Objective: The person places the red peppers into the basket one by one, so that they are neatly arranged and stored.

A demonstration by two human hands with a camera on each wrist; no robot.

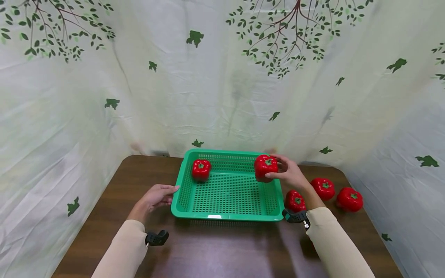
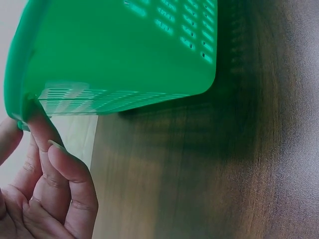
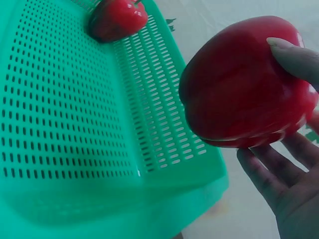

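Observation:
A green plastic basket (image 1: 226, 217) with slotted walls stands on the table. My left hand (image 1: 159, 196) pinches its left rim between thumb and fingers; the left wrist view shows the fingertips under the basket's lip (image 2: 20, 94). My right hand (image 1: 290, 173) grips a red bell pepper (image 1: 265, 168) above the basket's right end. In the right wrist view that held pepper (image 3: 244, 84) sits between the thumb and the fingers, clear of the basket floor. Another red bell pepper (image 1: 201, 170) lies inside the basket near its back left corner.
To the right of the basket, on the brown table (image 1: 222, 251), are a red pepper (image 1: 295, 200) close to the right wrist, a second pepper (image 1: 323, 188) and a third pepper (image 1: 349, 199). A leaf-printed curtain (image 1: 215, 96) hangs behind and around the table.

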